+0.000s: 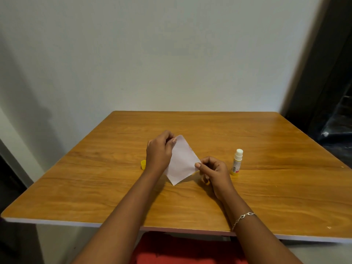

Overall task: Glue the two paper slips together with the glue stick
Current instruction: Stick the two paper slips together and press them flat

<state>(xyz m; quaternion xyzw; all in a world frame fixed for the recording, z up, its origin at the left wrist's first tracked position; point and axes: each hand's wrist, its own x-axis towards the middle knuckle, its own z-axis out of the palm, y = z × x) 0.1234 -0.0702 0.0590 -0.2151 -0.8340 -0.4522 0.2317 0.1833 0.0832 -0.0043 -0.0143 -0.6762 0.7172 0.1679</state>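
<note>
A white paper slip [182, 161] is held just above the middle of the wooden table [266, 187], turned like a diamond. My left hand [159, 151] pinches its far left corner. My right hand [214, 173] pinches its right corner with thumb and forefinger. I see a single sheet; whether a second slip lies against it I cannot tell. The glue stick [236, 162] stands upright and uncapped to the right of my right hand, its white glue tip showing. Its yellow cap [143, 164] sits on the table just left of my left wrist.
A white wall rises behind the table's far edge. Something dark stands at the right beyond the table. A silver bracelet [242, 219] circles my right wrist. Red cloth shows below the near table edge.
</note>
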